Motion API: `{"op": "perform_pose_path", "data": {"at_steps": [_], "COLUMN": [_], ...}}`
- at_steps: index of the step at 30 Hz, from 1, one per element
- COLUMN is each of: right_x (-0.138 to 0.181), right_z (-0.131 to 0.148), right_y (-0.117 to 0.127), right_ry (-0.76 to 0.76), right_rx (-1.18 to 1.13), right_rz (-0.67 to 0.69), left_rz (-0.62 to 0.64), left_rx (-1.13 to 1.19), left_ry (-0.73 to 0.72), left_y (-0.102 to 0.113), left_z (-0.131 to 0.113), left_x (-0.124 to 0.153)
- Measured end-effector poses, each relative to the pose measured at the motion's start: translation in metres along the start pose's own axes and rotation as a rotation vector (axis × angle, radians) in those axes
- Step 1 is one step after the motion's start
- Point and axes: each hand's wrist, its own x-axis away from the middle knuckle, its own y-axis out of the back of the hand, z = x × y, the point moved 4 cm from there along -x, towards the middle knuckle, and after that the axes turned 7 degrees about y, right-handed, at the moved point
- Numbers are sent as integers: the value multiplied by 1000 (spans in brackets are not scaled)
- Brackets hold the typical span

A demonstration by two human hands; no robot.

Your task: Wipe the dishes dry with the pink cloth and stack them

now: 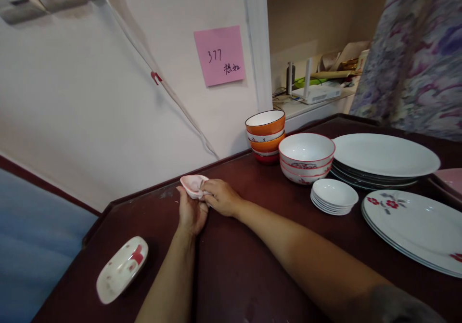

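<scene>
My left hand [191, 214] is closed under a small pink dish [193, 185], holding it just above the dark red table [231, 265] near the wall. My right hand [221, 197] is closed too, its fingers pinched at the dish's right rim. Whether a cloth sits between those fingers I cannot make out. Both forearms reach in from the bottom of the view.
A small white dish with a red mark [121, 268] lies near the table's left edge. At the right stand stacked orange bowls [265, 133], white red-rimmed bowls [306, 157], small saucers [334, 196], oval white platters [384, 155] and flowered plates [415, 229]. A person in flowered clothing [418, 53] stands at the far right.
</scene>
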Motion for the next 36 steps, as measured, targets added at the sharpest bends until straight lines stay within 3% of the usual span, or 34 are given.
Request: {"op": "perform_pose_path", "data": {"at_steps": [4, 7, 15, 24, 28, 33, 36], "right_x": [1, 1, -3, 1, 4, 7, 7], "right_z": [-6, -5, 7, 7, 5, -12, -18], "right_y": [-2, -3, 2, 1, -6, -6, -5], "right_ry": [-184, -183, -73, 28, 85, -74, -153], "right_rx": [-91, -108, 125, 164, 150, 43, -9], "right_rz": [-139, -171, -26, 68, 124, 1, -54], "left_rz": [57, 46, -32, -121, -48, 49, 40], "left_rx": [-40, -107, -84, -2, 31, 22, -71], "left_ry": [-55, -86, -15, -5, 70, 30, -1], "left_y": [2, 5, 11, 7, 7, 7, 8], "left_z": [1, 2, 5, 0, -1, 1, 4], "left_x": [1, 1, -2, -3, -4, -2, -2]}}
